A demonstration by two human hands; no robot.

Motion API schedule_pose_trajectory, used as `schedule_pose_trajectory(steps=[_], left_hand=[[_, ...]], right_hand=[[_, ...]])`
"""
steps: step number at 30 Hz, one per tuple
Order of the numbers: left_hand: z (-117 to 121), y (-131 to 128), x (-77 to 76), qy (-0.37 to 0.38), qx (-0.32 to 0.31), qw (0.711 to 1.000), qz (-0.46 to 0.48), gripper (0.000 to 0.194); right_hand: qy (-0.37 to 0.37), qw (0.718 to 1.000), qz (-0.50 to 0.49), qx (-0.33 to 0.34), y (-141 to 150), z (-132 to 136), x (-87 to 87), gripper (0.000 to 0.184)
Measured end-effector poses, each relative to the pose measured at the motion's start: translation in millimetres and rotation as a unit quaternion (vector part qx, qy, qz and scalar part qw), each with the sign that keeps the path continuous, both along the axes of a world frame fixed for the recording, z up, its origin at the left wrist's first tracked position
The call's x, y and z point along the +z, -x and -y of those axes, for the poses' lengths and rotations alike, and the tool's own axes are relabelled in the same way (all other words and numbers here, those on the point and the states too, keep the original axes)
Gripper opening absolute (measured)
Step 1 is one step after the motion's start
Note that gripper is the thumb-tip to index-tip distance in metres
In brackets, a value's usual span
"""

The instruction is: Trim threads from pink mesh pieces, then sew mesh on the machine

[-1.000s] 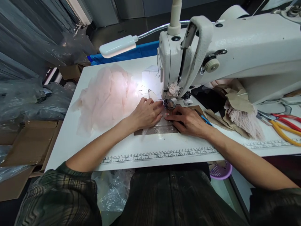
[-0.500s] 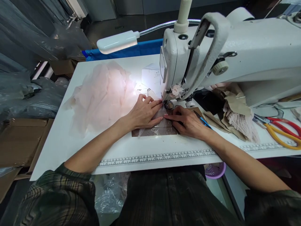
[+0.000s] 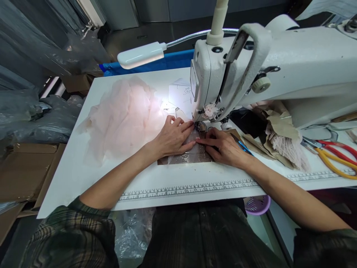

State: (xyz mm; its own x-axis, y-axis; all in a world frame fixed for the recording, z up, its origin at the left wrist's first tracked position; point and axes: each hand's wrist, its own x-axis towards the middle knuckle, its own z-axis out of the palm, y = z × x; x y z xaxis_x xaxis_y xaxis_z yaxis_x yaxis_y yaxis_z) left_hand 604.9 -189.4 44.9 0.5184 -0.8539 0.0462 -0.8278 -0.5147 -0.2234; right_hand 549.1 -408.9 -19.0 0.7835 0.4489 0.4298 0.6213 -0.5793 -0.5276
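My left hand point(image 3: 175, 138) lies with its fingers stretched out over thin sheer fabric point(image 3: 188, 157), its fingertips close to the presser foot point(image 3: 200, 126) of the white sewing machine point(image 3: 206, 74). On the other side of the fabric, my right hand point(image 3: 223, 145) has its index finger extended toward my left fingertips and its other fingers bent, pinching the fabric's edge by the needle area. Part of the grip is hidden. A slim blue tool point(image 3: 243, 144) shows beside my right hand; whether the hand touches it is unclear. The fabric lies on a brown plate point(image 3: 162, 161).
Pale pink sheer fabric point(image 3: 125, 115) is heaped on the white table point(image 3: 83, 186) at left. A lamp point(image 3: 141, 55) shines from above. Scissors point(image 3: 333, 156) and fabric scraps point(image 3: 288, 143) lie at right. A printed ruler point(image 3: 195, 189) runs along the front edge.
The whole view has shifted slightly downward in the picture. Both hands keep nearly the same place at the presser foot, and the fabric shows no clear movement.
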Motion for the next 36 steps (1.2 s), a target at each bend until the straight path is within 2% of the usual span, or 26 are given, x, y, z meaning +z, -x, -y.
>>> schedule_pose_trajectory(steps=[17,23,30,36], left_hand=[[0.6,6.2,-5.6,0.040,0.005,0.999,0.016,0.048],[0.5,6.4,-8.4,0.064,-0.025,0.997,0.026,0.041],[7.9,14.1,-4.7,0.045,0.018,0.999,0.016,0.044],[4.3,13.3,-5.2,0.069,0.008,0.997,0.022,0.043]], right_hand=[[-0.014,0.999,-0.043,-0.004,2.9,-0.1,0.9,0.033],[-0.015,0.999,-0.029,-0.006,1.9,-0.7,1.1,0.034],[-0.027,0.999,-0.037,-0.008,0.5,1.3,1.7,0.034],[-0.025,0.999,-0.036,0.002,1.1,1.4,0.2,0.035]])
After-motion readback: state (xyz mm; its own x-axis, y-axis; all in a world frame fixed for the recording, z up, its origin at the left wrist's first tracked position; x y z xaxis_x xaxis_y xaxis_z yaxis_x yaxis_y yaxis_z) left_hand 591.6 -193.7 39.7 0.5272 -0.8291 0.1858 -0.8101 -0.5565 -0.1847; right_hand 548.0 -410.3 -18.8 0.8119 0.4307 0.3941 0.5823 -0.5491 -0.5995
